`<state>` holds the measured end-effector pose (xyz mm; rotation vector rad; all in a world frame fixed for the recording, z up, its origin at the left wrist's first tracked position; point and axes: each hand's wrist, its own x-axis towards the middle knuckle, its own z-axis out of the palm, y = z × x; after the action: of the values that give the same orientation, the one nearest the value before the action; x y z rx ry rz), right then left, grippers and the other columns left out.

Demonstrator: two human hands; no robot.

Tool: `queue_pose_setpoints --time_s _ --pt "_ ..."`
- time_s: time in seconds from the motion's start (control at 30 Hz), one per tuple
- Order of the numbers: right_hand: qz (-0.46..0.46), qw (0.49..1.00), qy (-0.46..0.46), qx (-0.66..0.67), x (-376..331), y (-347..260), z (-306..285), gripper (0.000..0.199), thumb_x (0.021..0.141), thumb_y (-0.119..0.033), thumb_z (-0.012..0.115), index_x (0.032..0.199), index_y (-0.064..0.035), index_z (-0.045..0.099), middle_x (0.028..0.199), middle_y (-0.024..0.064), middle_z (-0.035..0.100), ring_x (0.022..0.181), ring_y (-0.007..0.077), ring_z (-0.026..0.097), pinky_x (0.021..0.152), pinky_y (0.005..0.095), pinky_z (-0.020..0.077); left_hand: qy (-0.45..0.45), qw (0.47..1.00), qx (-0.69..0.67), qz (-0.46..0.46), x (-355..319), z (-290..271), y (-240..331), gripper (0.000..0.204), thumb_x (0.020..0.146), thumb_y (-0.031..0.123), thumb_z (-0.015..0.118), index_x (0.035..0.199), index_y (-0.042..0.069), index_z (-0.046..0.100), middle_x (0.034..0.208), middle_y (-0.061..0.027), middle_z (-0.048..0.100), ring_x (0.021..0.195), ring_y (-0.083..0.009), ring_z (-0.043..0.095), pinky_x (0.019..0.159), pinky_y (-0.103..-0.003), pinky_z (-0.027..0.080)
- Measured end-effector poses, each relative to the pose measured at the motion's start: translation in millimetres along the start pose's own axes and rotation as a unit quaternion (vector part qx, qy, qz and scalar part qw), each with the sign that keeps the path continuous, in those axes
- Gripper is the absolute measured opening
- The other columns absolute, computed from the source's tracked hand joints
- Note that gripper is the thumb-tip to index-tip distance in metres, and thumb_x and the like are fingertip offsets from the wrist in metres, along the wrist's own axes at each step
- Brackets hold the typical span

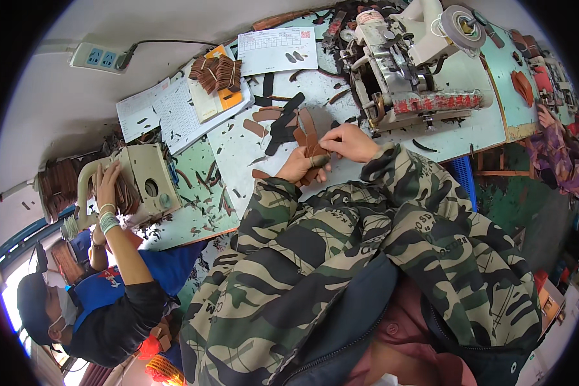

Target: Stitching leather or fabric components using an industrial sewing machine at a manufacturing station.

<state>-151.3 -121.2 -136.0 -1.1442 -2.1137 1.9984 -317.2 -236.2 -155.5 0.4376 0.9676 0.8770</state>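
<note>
Brown leather pieces (pixel 307 137) are gripped in my left hand (pixel 296 165), low over the near part of the white worktable (pixel 354 168). A wrap covers one of that hand's fingers. My right hand (pixel 349 143) meets them from the right, thumb and fingertips pinched at their edge. How many pieces are held, and how they join, I cannot make out. Just beyond my left hand, black strips (pixel 284 125) lie crossed on the table, with loose brown strips (pixel 256 127) beside them.
A leather-working machine (pixel 399 71) stands at the back right. Papers (pixel 174 116) and banded brown leather bundles (pixel 215 72) lie back left. Dark scraps (pixel 209 183) litter the table. At left, a person (pixel 119 270) works at another machine (pixel 149 180); another person's hand (pixel 547 118) shows far right.
</note>
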Motion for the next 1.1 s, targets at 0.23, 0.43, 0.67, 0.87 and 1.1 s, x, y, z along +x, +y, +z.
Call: queue_pose_setpoints --time_s 0.23,0.43,0.67,0.87,1.1 --pt "-0.051 0.863 0.154 -0.478 -1.3 27.8 4.4 0.018 0.075 -0.01 0.062 0.092 -0.0046 0.058 0.084 0.0172 0.059 0.079 0.0376 0.064 0.069 0.0461 0.0516 0.081 0.996 -0.023 0.009 -6.0 -8.8 -42.5 0.018 0.088 0.016 0.062 0.095 0.002 0.054 0.073 -0.0073 0.06 0.055 -0.016 0.061 0.049 -0.027 0.049" --pt "-0.011 0.905 0.106 -0.412 25.4 49.7 -2.2 0.017 0.073 -0.012 0.063 0.084 -0.0014 0.057 0.082 0.0195 0.057 0.077 0.0405 0.06 0.067 0.0477 0.0482 0.166 0.986 0.008 0.024 -3.8 -13.5 -49.9 0.021 0.09 0.022 0.061 0.088 0.002 0.054 0.071 -0.0056 0.06 0.053 -0.0164 0.062 0.046 -0.027 0.049" --pt "-0.122 0.93 0.124 -0.323 17.5 57.1 13.3 0.021 0.074 -0.016 0.072 0.076 -0.0015 0.057 0.067 0.0128 0.059 0.064 0.0319 0.059 0.058 0.0397 0.0464 0.219 0.974 0.01 0.048 -1.4 -8.3 -46.0 0.024 0.091 0.025 0.059 0.089 0.002 0.052 0.068 -0.0064 0.057 0.049 -0.0166 0.061 0.04 -0.026 0.046" --pt "0.126 0.958 -0.042 0.256 -3.9 10.5 16.7 0.024 0.083 -0.025 0.07 0.076 -0.0048 0.059 0.062 -0.0002 0.055 0.046 0.0085 0.05 0.038 0.021 0.0359 0.147 0.977 -0.117 0.098 -1.8 -3.5 -26.2 0.03 0.091 0.033 0.06 0.092 0.004 0.054 0.066 -0.0055 0.058 0.044 -0.0147 0.055 0.036 -0.025 0.039" --pt "-0.061 0.99 0.125 0.026 -29.8 -4.7 18.2 0.021 0.074 -0.007 0.068 0.093 -0.0023 0.063 0.071 0.0095 0.06 0.065 0.0192 0.06 0.061 0.0333 0.0467 0.104 0.99 -0.074 0.061 3.1 25.7 -1.3 0.029 0.095 0.029 0.048 0.097 0.001 0.056 0.068 -0.0097 0.059 0.042 -0.0167 0.053 0.035 -0.026 0.038"
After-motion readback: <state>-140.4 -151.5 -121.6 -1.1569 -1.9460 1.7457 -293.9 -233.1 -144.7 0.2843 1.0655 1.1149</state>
